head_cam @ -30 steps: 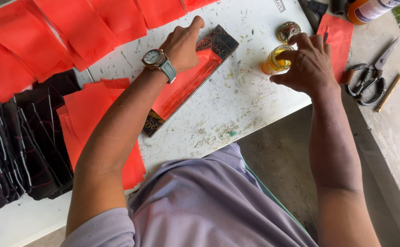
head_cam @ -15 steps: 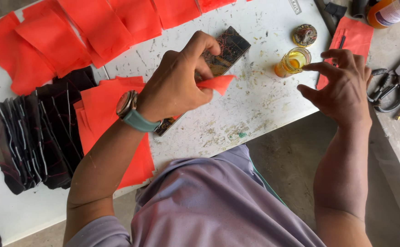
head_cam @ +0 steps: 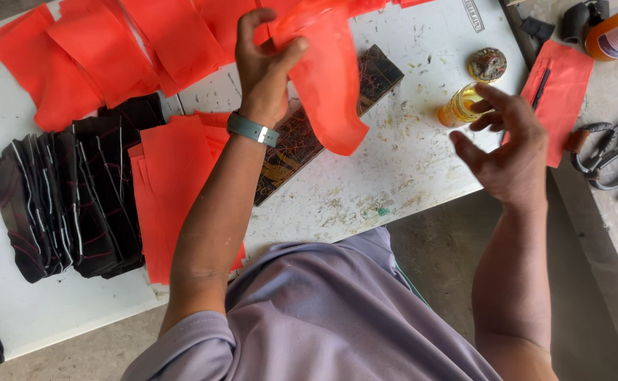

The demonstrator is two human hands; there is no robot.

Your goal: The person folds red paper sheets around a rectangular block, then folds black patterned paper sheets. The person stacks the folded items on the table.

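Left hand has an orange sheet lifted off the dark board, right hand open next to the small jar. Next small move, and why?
Probably bring the right hand across to take the hanging lower edge of the orange sheet. The left hand pinches it only near the top, so it droops and curls above the dark board. The right hand is open, holding nothing, beside the small jar.

White table (head_cam: 408,169), pretty scratched and stained. Loose red sheets (head_cam: 104,49) spread across 10 to 12 o'clock, a neat red stack (head_cam: 171,190) near the middle, black striped pieces (head_cam: 69,197) fanned out at 9. A dark patterned board (head_cam: 302,141) lies diagonally in the centre. At 2 o'clock, a small jar of yellow liquid (head_cam: 457,107) with its lid (head_cam: 487,64) just beside it.
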